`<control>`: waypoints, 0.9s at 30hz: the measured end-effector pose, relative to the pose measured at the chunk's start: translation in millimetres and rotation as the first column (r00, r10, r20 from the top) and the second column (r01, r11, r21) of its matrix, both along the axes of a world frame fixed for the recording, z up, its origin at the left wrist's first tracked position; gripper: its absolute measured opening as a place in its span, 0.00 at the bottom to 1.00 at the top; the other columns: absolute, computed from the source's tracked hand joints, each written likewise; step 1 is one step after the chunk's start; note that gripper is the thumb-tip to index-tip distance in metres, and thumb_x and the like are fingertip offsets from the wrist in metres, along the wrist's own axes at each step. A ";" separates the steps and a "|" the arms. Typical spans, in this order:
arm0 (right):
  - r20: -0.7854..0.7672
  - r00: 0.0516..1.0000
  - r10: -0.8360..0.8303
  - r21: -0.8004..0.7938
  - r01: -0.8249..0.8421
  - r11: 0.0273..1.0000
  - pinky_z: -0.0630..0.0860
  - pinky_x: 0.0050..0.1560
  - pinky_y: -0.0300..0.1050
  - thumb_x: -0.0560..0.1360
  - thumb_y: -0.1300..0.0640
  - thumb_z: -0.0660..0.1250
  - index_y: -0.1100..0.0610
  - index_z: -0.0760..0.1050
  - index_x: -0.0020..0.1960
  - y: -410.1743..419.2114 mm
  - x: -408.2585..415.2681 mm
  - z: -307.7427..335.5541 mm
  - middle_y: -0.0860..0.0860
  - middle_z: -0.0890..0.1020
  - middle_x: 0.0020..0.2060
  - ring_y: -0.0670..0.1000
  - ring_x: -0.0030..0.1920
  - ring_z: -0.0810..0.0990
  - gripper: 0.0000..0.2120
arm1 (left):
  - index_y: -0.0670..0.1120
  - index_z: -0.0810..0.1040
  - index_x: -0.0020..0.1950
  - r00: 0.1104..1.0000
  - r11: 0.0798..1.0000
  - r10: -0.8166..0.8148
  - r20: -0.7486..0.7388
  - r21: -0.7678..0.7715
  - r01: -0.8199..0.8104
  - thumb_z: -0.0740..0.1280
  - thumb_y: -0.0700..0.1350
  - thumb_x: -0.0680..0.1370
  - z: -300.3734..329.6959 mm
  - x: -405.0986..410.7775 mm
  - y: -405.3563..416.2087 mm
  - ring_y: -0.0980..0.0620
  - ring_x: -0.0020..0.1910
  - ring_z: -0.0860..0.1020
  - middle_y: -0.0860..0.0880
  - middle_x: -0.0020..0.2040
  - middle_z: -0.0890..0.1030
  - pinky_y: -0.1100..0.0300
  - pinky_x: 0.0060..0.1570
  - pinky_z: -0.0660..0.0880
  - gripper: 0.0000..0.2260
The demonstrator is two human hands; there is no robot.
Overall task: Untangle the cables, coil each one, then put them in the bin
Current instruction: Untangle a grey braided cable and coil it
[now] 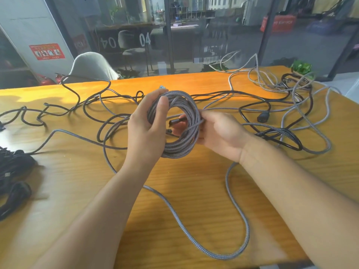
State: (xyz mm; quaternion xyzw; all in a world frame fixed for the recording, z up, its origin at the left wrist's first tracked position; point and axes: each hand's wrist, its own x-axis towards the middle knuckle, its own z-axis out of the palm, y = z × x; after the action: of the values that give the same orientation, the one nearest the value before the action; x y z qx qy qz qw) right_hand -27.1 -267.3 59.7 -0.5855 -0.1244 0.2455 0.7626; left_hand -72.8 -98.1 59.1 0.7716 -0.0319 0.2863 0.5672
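Coiling grey cable (179,123) mid-tabletop (77,191): left hand (147,127) clenching the coil, right hand (219,133) pinching the feeding strand. Tail (240,216) trailing near. Remaining: tangle far right (291,105), black cables left (64,109). Bin not showing. Early stage, judging by this.

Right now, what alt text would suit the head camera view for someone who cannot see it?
Two hands hold a coil of grey braided cable above a wooden table; the left hand grips its rim, the right hand wraps a strand. Loose grey and black cables sprawl around.
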 end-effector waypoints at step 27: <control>0.560 0.764 -0.322 -0.158 0.479 0.863 0.81 0.58 0.56 0.76 0.54 0.78 0.53 0.81 0.59 9.0 -6.6 -1.7 0.54 0.86 0.50 0.55 0.52 0.85 0.13 | 0.50 0.77 0.68 0.997 0.989 -0.051 -0.059 -0.140 0.042 0.62 0.52 0.86 -0.3 -0.8 -13.5 0.54 0.27 0.72 0.60 0.34 0.77 0.55 0.29 0.77 0.12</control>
State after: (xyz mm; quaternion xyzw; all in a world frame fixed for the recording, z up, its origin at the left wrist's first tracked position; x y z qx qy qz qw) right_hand -33.7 -258.2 58.1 -0.7478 -0.1569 -0.0754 0.6407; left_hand -73.6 -111.6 58.7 0.7380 -0.0122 0.2500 0.6266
